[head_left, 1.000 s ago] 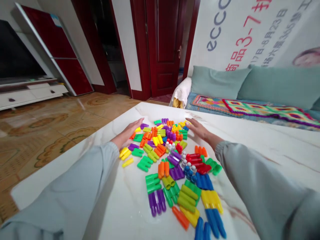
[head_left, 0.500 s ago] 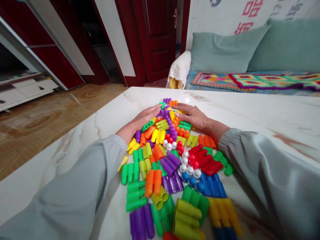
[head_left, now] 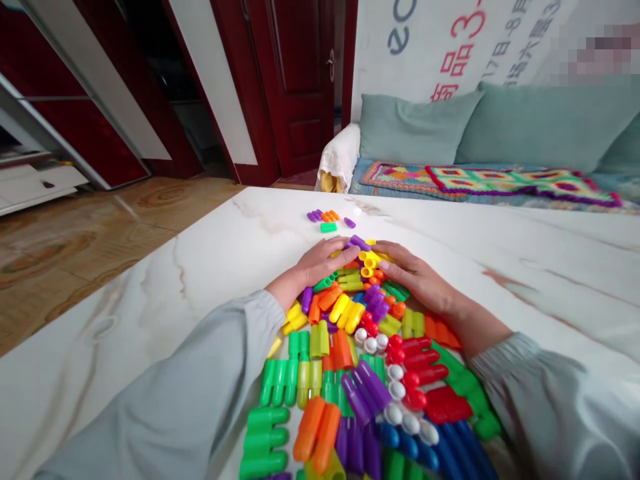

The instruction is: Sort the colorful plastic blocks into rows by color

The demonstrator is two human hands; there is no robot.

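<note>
A spread heap of plastic bullet-shaped building blocks in many colours lies on the white marble-patterned table (head_left: 165, 293). My left hand (head_left: 320, 261) rests at the far left edge of the heap, fingers stretched, touching a purple block (head_left: 358, 243). At the far right edge my right hand (head_left: 419, 279) lies with fingers extended and curved around yellow blocks (head_left: 369, 263). Neither hand grips a block. Between my forearms are orange blocks (head_left: 316, 433), green blocks (head_left: 265, 440), red blocks (head_left: 425, 360), white-tipped blocks (head_left: 397, 390) and blue blocks (head_left: 460, 447).
Beyond my hands lie a few loose pieces: a purple block (head_left: 315, 215), an orange block (head_left: 330, 216) and a green block (head_left: 329, 227). Behind the table stands a sofa with green cushions (head_left: 415, 127) and a patterned cover (head_left: 500, 181). A dark red door (head_left: 305, 87) is at the back.
Both hands have drawn nearer to me, pulling the far blocks closer. Several loose pieces now lie apart beyond my fingers. The camera view has shifted.
</note>
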